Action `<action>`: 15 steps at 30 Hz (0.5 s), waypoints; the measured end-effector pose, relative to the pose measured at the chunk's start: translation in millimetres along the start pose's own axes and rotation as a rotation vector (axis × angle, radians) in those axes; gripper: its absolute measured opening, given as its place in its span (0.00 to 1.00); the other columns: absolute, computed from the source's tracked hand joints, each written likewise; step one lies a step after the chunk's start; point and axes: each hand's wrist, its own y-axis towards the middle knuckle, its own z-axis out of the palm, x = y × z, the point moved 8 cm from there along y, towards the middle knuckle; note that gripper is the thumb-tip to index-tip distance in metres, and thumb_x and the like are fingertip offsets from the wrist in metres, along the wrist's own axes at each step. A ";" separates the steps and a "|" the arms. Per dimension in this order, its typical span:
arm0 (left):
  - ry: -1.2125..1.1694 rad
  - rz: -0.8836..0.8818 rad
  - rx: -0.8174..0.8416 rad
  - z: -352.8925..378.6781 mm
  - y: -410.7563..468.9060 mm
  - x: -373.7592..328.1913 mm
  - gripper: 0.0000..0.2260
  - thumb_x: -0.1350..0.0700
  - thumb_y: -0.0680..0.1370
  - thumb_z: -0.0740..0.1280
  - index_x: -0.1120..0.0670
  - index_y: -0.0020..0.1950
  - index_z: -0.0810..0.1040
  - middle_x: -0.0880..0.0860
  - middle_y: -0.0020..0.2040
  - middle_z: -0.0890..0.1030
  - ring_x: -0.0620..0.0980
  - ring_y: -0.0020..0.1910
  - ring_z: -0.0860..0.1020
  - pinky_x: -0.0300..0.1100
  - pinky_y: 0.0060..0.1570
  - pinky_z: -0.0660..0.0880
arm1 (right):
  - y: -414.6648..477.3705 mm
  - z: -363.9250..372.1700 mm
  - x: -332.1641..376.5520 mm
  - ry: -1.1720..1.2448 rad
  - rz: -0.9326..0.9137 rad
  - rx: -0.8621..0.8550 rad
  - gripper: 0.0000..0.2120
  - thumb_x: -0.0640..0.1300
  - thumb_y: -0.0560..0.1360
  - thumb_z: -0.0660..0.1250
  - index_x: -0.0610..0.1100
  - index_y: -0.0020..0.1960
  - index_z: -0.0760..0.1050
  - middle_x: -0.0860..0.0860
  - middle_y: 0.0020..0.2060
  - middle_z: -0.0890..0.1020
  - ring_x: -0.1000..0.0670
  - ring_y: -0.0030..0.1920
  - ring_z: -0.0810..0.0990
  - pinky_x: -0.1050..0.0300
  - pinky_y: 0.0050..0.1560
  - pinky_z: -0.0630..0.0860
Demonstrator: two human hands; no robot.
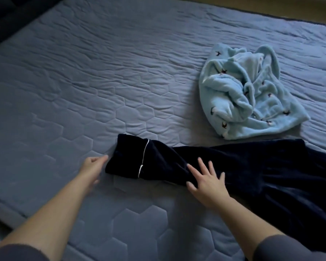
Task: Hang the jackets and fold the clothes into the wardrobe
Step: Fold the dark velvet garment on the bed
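A quilted grey-blue mattress (pixel 120 72) with a hexagon stitch fills nearly the whole view; its near left edge drops to a pale strip that is hard to make out. At the bottom corners, grey sleeves (pixel 294 249) are cut off by the frame, and both bare forearms reach forward from them.

The left hand (pixel 93 166) is blurred. It lies low over the mattress with the fingers stretched to the right, their tips touching the left end of a dark garment (pixel 252 166). It looks open and grips nothing that shows. The right hand (pixel 207 183) rests palm down on the middle of the same garment, fingers straight and spread, pressing flat without grasping.

The garment lies across the near right part of the mattress. Its narrow left end bears a thin white piping (pixel 143 159), and its wider right part runs out of the frame. The cloth is so dark that its folds and kind cannot be told.

Just beyond it, nearly touching, lies a crumpled light blue fleece (pixel 243 95) with small dark figures on it. Past the far edge shows a strip of tan floor (pixel 271 6), and the far left corner is in deep shadow.
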 end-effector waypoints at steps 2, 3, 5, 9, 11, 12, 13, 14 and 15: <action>-0.082 0.138 -0.017 11.8 11.7 -12.1 0.11 0.51 0.78 0.66 0.57 0.55 0.75 0.57 0.50 0.77 0.51 0.49 0.74 0.45 0.49 0.67 | 10.1 3.0 2.1 -0.056 -0.007 -0.060 0.28 0.63 0.78 0.51 0.64 0.76 0.47 0.54 0.78 0.41 0.42 0.77 0.41 0.30 0.69 0.49; -0.079 0.203 -0.005 19.9 16.1 -20.1 0.12 0.51 0.77 0.68 0.58 0.55 0.75 0.56 0.49 0.78 0.51 0.48 0.75 0.43 0.49 0.68 | 13.6 8.9 3.0 -0.094 -0.028 -0.043 0.29 0.64 0.78 0.49 0.64 0.76 0.44 0.54 0.78 0.40 0.41 0.77 0.40 0.30 0.69 0.49; 0.129 0.316 0.124 45.4 17.8 -33.9 0.09 0.52 0.74 0.72 0.55 0.48 0.77 0.50 0.40 0.79 0.47 0.40 0.75 0.39 0.43 0.70 | 16.9 20.8 2.8 -0.169 -0.062 0.015 0.30 0.66 0.77 0.48 0.64 0.75 0.40 0.53 0.77 0.38 0.41 0.76 0.38 0.29 0.68 0.50; 0.308 0.423 0.130 38.9 19.3 -36.0 0.15 0.67 0.73 0.69 0.53 0.31 0.70 0.51 0.29 0.72 0.46 0.30 0.68 0.33 0.31 0.64 | 18.0 5.6 2.5 -0.136 -0.065 -0.098 0.30 0.66 0.77 0.48 0.64 0.76 0.43 0.54 0.78 0.40 0.43 0.77 0.40 0.30 0.69 0.52; 0.125 0.352 -0.003 6.5 21.3 -27.6 0.15 0.69 0.74 0.67 0.53 0.34 0.69 0.56 0.33 0.71 0.43 0.27 0.69 0.32 0.28 0.64 | 17.8 -6.9 -1.0 -0.128 -0.032 -0.178 0.30 0.66 0.77 0.48 0.63 0.76 0.44 0.54 0.78 0.41 0.43 0.77 0.41 0.31 0.69 0.54; 0.004 0.270 0.055 5.9 15.9 -20.5 0.12 0.66 0.74 0.68 0.53 0.37 0.69 0.57 0.34 0.72 0.41 0.24 0.70 0.31 0.25 0.65 | 18.9 -6.4 -3.7 -0.149 -0.021 -0.164 0.30 0.66 0.77 0.48 0.63 0.76 0.44 0.53 0.78 0.40 0.43 0.77 0.41 0.31 0.69 0.54; -0.076 0.149 0.174 17.9 9.6 -10.5 0.09 0.61 0.75 0.69 0.53 0.40 0.71 0.56 0.35 0.74 0.40 0.22 0.71 0.31 0.23 0.68 | 19.2 -2.3 -4.7 -0.181 -0.019 -0.124 0.30 0.66 0.77 0.48 0.63 0.76 0.44 0.53 0.78 0.40 0.43 0.77 0.40 0.30 0.68 0.53; -0.083 0.040 0.306 36.5 3.5 -1.0 0.07 0.56 0.75 0.70 0.53 0.44 0.72 0.56 0.36 0.76 0.43 0.25 0.75 0.33 0.26 0.72 | 19.3 1.7 -4.0 -0.195 -0.012 -0.096 0.30 0.66 0.77 0.48 0.63 0.76 0.44 0.53 0.78 0.40 0.42 0.77 0.40 0.30 0.68 0.53; 0.033 -0.015 0.390 51.4 0.5 6.5 0.09 0.53 0.74 0.71 0.55 0.48 0.75 0.57 0.40 0.79 0.48 0.32 0.80 0.38 0.33 0.77 | 19.4 2.6 -2.4 -0.181 0.000 -0.104 0.30 0.66 0.77 0.48 0.63 0.76 0.44 0.52 0.78 0.40 0.42 0.77 0.40 0.29 0.68 0.53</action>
